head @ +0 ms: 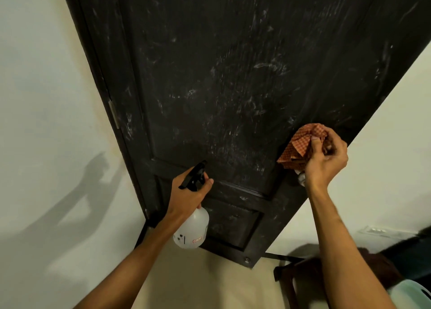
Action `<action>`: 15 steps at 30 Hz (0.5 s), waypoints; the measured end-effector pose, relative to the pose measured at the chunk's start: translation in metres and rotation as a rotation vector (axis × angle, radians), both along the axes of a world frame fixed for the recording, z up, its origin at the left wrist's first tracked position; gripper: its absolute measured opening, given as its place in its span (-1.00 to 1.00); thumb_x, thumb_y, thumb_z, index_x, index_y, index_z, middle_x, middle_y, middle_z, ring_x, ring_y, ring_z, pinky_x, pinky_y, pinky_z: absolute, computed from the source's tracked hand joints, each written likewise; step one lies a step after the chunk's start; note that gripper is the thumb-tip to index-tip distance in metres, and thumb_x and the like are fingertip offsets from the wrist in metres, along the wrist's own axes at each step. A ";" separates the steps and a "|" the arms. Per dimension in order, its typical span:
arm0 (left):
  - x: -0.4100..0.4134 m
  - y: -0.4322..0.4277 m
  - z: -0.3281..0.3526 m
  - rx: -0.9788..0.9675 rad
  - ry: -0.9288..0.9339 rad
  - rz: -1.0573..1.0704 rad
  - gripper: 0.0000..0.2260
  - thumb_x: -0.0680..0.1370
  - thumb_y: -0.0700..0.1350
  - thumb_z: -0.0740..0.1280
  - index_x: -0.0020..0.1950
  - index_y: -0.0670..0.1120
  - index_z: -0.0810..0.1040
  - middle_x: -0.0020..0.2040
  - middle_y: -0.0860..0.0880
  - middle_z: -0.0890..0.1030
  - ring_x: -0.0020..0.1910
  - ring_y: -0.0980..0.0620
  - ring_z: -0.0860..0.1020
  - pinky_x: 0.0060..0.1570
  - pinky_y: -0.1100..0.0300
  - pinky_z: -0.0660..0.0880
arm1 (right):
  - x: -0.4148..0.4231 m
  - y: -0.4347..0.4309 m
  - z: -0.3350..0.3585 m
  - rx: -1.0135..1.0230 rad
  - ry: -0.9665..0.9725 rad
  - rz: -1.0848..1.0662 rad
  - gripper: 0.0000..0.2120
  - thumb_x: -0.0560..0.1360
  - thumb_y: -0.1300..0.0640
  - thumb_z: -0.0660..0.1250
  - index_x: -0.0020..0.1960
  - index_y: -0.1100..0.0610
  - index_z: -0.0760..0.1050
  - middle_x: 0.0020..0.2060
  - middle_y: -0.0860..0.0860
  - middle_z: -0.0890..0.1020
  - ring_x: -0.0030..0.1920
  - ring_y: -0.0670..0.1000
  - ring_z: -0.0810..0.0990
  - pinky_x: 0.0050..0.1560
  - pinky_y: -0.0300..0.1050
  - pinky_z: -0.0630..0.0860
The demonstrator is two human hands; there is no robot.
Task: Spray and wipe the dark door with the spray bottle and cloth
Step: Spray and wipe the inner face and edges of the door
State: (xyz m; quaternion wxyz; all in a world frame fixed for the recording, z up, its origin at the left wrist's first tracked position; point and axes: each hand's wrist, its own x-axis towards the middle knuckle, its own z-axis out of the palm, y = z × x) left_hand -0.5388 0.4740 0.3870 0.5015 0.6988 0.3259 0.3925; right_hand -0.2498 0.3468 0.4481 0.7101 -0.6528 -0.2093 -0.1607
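The dark door [233,64] fills the upper middle, streaked with white smears and droplets. My left hand [186,194] grips the neck of a white spray bottle [192,229] with a black trigger head, its nozzle aimed at the door's lower panel. My right hand [326,159] holds a bunched orange checked cloth [300,145] against the door's right edge, just above a metal door knob [301,179] that is partly hidden by the hand.
Pale walls flank the door on both sides. A hinge [114,114] sits on the left frame. A dark wooden chair [289,276] and a pale plastic container [410,293] stand at the lower right. The floor below is beige.
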 end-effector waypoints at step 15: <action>-0.007 -0.014 -0.049 -0.175 0.106 0.054 -0.90 0.55 -0.21 0.51 -0.05 -0.09 0.62 -0.17 -0.14 0.65 -0.55 0.13 0.50 -0.53 0.33 0.47 | -0.076 -0.030 -0.153 0.545 1.334 0.435 -0.56 0.64 -0.14 0.19 0.36 0.09 0.55 0.21 0.11 0.65 0.20 0.13 0.60 0.03 0.11 0.56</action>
